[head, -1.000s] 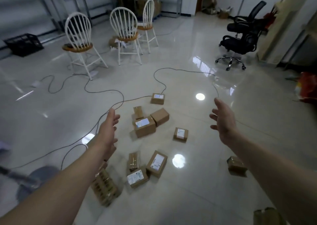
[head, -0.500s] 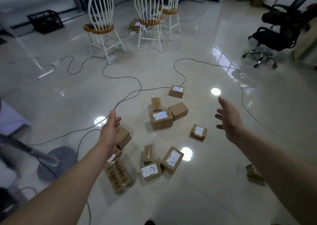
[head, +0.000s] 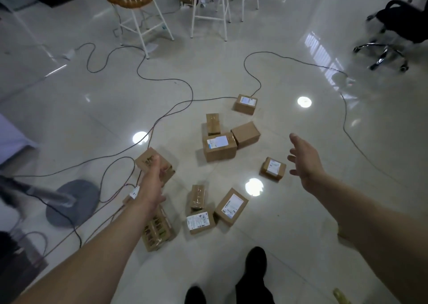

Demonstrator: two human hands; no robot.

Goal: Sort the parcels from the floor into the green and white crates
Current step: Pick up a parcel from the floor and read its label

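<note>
Several brown cardboard parcels lie scattered on the glossy floor. A large labelled parcel (head: 219,148) sits in the middle, a small labelled one (head: 272,168) to its right. Nearer me lie a labelled parcel (head: 231,206), another (head: 199,221) and a printed box (head: 157,228). My left hand (head: 151,181) reaches out over a brown parcel (head: 148,160), fingers relaxed and holding nothing. My right hand (head: 304,162) is spread open in the air just right of the small labelled parcel. No green or white crate is in view.
Black cables (head: 162,123) snake across the floor around the parcels. White chairs (head: 136,9) stand at the back, a black office chair (head: 393,25) at the right. A grey round stand base (head: 71,201) sits at the left. My shoes (head: 254,266) show at the bottom.
The view has tilted down and moved closer to the parcels. Both hands stay open and have lowered toward the pile; my shoes have come into view.
</note>
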